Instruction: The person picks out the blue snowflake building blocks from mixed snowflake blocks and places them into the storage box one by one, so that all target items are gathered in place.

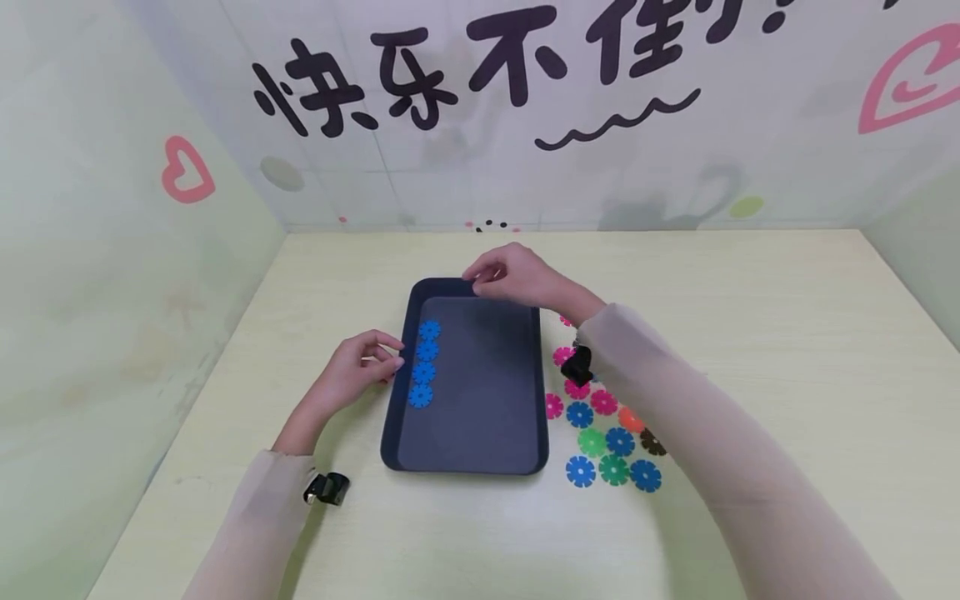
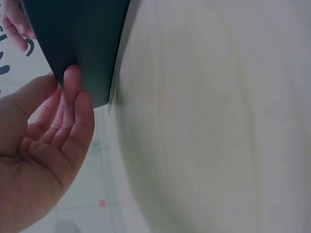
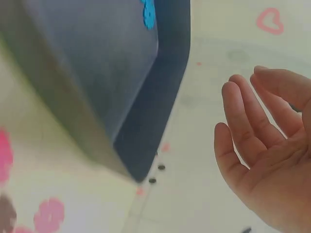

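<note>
A dark rectangular tray lies on the table. Several blue notched plastic discs line its left side in a column. At the left rim is my left hand. The left wrist view shows this left hand pinching the tray's wall, thumb at the rim and fingertips on the outer side. Over the far rim hovers my right hand, fingers loosely bent. Nothing lies between the fingers of the right hand in the right wrist view, where it is apart from the tray.
Loose notched discs in pink, blue, green, orange and brown lie right of the tray, among them a green disc. My right forearm covers part of them. A wall with printed characters stands behind the table.
</note>
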Available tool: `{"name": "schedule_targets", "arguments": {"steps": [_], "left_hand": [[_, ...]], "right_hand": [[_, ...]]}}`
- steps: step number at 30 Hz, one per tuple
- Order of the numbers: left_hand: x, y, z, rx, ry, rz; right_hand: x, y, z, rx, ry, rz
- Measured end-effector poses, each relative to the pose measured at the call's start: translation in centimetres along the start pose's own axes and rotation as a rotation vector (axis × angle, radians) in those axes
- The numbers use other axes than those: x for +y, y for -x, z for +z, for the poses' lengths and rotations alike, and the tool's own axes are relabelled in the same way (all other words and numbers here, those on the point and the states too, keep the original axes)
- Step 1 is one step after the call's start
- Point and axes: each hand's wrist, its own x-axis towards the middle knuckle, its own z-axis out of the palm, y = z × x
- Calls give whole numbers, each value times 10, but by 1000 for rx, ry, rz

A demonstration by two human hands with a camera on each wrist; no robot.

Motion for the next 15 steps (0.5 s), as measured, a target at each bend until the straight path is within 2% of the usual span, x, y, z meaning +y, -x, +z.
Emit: {"name": "schedule_targets", "arguments": {"steps": [7, 15], "left_hand": [[0, 2, 0, 2, 1, -1], [1, 2, 0, 3, -4, -5]], "right_hand": [[10, 25, -20, 31, 31, 60], [30, 52, -33, 33, 48, 96]]}}
